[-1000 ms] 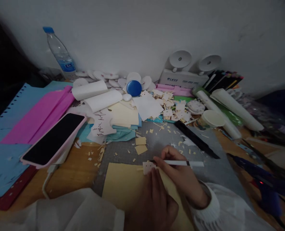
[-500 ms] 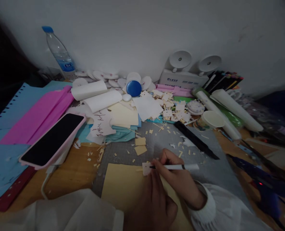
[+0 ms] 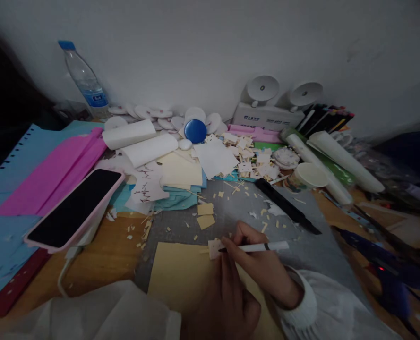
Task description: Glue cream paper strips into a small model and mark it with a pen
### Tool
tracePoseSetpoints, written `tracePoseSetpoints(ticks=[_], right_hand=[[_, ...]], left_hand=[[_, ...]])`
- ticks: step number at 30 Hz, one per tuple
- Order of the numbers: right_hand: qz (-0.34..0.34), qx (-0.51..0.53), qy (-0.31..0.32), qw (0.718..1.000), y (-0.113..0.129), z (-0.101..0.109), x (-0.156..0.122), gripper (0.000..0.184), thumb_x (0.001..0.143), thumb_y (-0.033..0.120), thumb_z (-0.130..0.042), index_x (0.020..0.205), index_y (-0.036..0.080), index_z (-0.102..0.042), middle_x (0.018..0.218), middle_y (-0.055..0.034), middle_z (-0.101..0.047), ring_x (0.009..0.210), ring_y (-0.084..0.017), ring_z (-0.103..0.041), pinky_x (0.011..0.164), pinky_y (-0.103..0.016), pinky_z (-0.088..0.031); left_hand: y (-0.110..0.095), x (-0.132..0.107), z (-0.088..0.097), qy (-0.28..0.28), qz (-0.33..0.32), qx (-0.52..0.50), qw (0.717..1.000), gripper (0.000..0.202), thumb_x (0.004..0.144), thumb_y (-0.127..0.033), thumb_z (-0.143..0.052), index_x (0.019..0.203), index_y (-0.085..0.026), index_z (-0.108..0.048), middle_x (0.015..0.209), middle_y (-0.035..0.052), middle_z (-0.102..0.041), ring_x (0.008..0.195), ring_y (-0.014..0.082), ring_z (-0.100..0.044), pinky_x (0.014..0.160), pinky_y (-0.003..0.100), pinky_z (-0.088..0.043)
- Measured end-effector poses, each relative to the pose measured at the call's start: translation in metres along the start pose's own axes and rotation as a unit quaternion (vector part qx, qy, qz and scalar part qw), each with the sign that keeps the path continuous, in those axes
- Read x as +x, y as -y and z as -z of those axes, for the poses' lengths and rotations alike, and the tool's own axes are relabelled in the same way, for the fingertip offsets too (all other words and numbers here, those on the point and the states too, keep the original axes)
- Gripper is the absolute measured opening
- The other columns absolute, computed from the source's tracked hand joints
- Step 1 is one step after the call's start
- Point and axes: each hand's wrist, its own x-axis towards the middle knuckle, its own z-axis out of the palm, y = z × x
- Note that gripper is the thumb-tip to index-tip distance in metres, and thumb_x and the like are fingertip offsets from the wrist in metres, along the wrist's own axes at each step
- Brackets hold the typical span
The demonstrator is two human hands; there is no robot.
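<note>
My right hand [image 3: 257,257] is closed round a white marker pen [image 3: 264,246]. The pen's dark tip rests at the right part of a small pale paper square [image 3: 214,247] that bears dark dots. A thin yellow strip sticks out from the square's left side. From below, my left hand [image 3: 227,297] pinches or presses the square with its fingertips together; the thumb side is partly hidden. Beneath both hands lies a sheet of tan paper [image 3: 174,269]. Two small tan paper squares [image 3: 205,215] lie just beyond it on the grey mat [image 3: 174,222].
Dotted paper pieces [image 3: 245,156] are heaped at the back. A black cutter-like tool [image 3: 287,206] and a paper cup [image 3: 311,175] stand to the right, with a blue glue gun [image 3: 383,274] further out. A phone [image 3: 77,208] lies left; a bottle [image 3: 85,80] stands behind.
The pen has tilted slightly, its back end now higher and its tip a little lower on the paper square. The whole view has shifted slightly. Both hands keep their hold.
</note>
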Motion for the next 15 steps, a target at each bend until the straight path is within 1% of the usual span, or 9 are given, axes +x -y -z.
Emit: tracePoseSetpoints(ticks=[4, 7, 9, 12, 15], right_hand=[[0.003, 0.006, 0.001, 1.000, 0.000, -0.001, 0.001, 0.030, 0.085, 0.031, -0.056, 0.063, 0.023, -0.038, 0.057, 0.0060, -0.039, 0.053, -0.011, -0.038, 0.049, -0.024, -0.030], [0.002, 0.007, 0.001, 1.000, 0.000, -0.001, 0.001, 0.029, 0.085, 0.031, -0.056, 0.063, 0.023, -0.038, 0.056, 0.0065, -0.039, 0.052, -0.011, -0.036, 0.048, -0.024, -0.029], [0.003, 0.007, 0.003, 1.000, 0.001, 0.000, 0.001, 0.030, 0.084, 0.030, -0.057, 0.063, 0.023, -0.038, 0.055, 0.0067, -0.038, 0.051, -0.011, -0.036, 0.048, -0.024, -0.029], [0.002, 0.013, 0.000, 1.000, 0.003, 0.000, 0.001, 0.030, 0.084, 0.030, -0.057, 0.062, 0.023, -0.037, 0.054, 0.0070, -0.038, 0.051, -0.010, -0.036, 0.048, -0.024, -0.028], [0.005, 0.017, 0.000, 1.000, 0.004, 0.000, 0.001, 0.030, 0.084, 0.030, -0.057, 0.062, 0.023, -0.038, 0.054, 0.0069, -0.038, 0.051, -0.010, -0.036, 0.048, -0.024, -0.029]], left_hand=[[-0.001, 0.001, -0.002, 0.000, 0.019, -0.013, 1.000, 0.026, 0.085, -0.039, -0.059, 0.080, -0.014, -0.051, 0.105, 0.0254, -0.070, 0.102, 0.0418, -0.064, 0.097, 0.061, -0.028], [0.000, 0.002, -0.001, 0.002, 0.020, -0.034, 0.999, 0.032, 0.083, -0.044, -0.062, 0.077, -0.015, -0.052, 0.108, 0.0259, -0.068, 0.102, 0.0419, -0.064, 0.096, 0.059, -0.030], [0.002, 0.004, 0.001, -0.001, 0.018, -0.043, 0.999, 0.032, 0.082, -0.045, -0.063, 0.077, -0.015, -0.052, 0.109, 0.0250, -0.068, 0.100, 0.0413, -0.065, 0.094, 0.057, -0.032], [0.004, 0.007, 0.005, -0.013, 0.038, -0.041, 0.998, 0.031, 0.081, -0.044, -0.063, 0.077, -0.016, -0.052, 0.106, 0.0224, -0.070, 0.097, 0.0402, -0.067, 0.091, 0.054, -0.034], [0.005, 0.010, 0.008, -0.001, 0.037, -0.038, 0.999, 0.030, 0.082, -0.044, -0.061, 0.075, -0.016, -0.052, 0.105, 0.0211, -0.071, 0.096, 0.0393, -0.067, 0.090, 0.052, -0.036]])
